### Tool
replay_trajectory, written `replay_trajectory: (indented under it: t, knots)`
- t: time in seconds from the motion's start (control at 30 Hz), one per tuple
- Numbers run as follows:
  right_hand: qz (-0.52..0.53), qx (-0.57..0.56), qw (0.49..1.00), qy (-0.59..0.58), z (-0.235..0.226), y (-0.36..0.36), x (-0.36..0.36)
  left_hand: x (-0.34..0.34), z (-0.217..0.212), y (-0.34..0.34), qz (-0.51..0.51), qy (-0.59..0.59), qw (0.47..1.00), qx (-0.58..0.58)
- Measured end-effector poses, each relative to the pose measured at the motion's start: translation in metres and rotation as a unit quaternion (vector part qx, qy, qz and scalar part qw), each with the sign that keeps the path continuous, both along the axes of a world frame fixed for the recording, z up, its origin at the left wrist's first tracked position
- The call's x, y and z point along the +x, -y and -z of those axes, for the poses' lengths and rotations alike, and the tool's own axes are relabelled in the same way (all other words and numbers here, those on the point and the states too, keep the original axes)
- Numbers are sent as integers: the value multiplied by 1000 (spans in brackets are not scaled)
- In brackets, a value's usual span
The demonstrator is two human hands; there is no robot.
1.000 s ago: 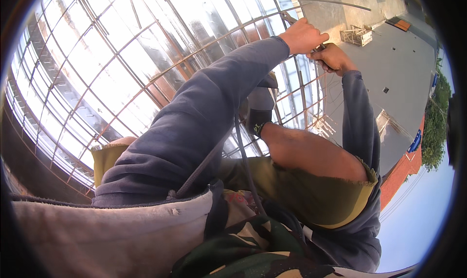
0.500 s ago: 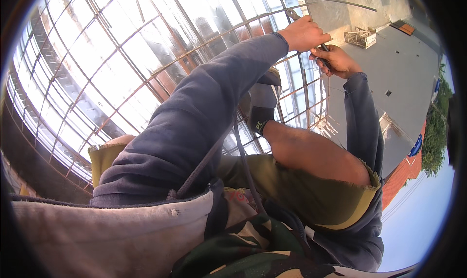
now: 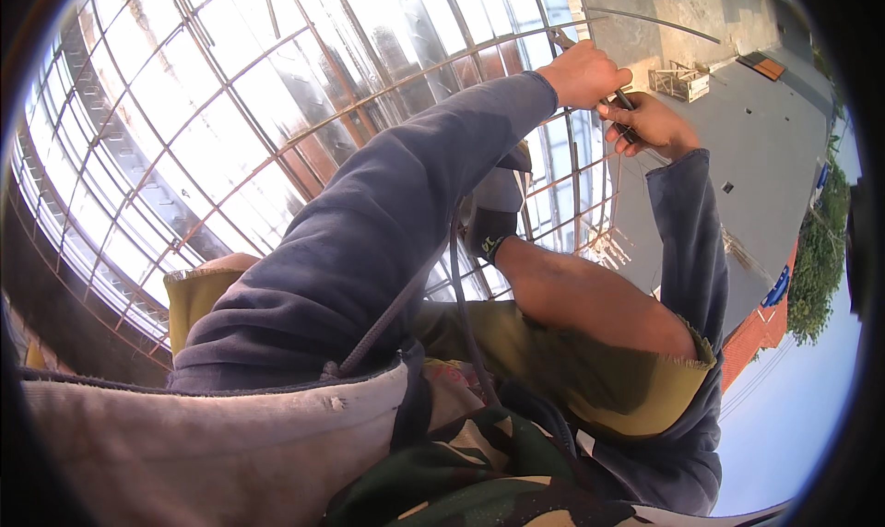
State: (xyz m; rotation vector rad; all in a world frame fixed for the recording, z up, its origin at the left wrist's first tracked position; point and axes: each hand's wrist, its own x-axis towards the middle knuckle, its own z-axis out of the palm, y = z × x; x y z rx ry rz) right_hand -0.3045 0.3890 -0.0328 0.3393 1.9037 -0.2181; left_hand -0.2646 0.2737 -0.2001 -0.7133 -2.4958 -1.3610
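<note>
Nearest the camera, both dark sleeves run up and away toward the rebar grid [image 3: 277, 121]. At their far end the left hand [image 3: 583, 73] is closed around a curved bar [image 3: 645, 22], just above and left of the right hand [image 3: 645, 121]. The right fingers wrap a thin dark tool [image 3: 619, 100], whose long axis slants up-left into the left fist at the bar crossing.

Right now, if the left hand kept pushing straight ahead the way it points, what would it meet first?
The left hand is already on the rebar grid; straight on, probably the curved bar, though depth is unclear.
</note>
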Motion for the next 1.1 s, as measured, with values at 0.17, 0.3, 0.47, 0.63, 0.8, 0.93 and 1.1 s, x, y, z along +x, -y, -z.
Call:
replay_trajectory:
  t: [0.17,0.3,0.47,0.63,0.8,0.93,1.1]
  knots:
    - [-455,211,831,-241,-4,13,46,-35,-33,2,192,167,960,-114]
    - [34,-21,999,-11,-2,-32,19,-12,-37,13,145,88,976,-139]
    - [178,-174,969,6,-2,-46,49,21,-15,17,57,-24,992,-113]
    - [195,-273,933,-129,13,-7,88,47,-39,62,-227,31,963,138]
    - [95,-351,916,-170,13,66,86,64,-35,101,-167,205,697,666]
    - [55,-427,899,-85,14,113,73,52,-55,166,-139,274,609,731]
    - [143,-500,850,87,32,131,60,43,-35,255,-382,196,700,570]
